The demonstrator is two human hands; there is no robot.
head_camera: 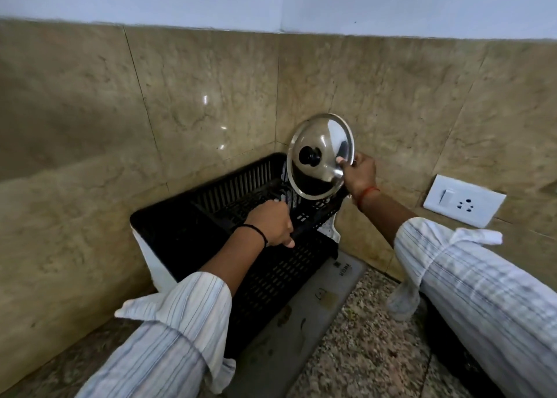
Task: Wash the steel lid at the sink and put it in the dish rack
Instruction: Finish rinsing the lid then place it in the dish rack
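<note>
From the head camera, we pinch the steel lid [321, 156] by its right rim with our right hand [358, 176], holding it nearly upright, knob toward us, above the far right corner of the black dish rack [229, 216] in the tiled corner. Our left hand [271, 224] curls its fingers round the rack's near rim, gripping it, with a white wall socket [464, 200] at right.
</note>
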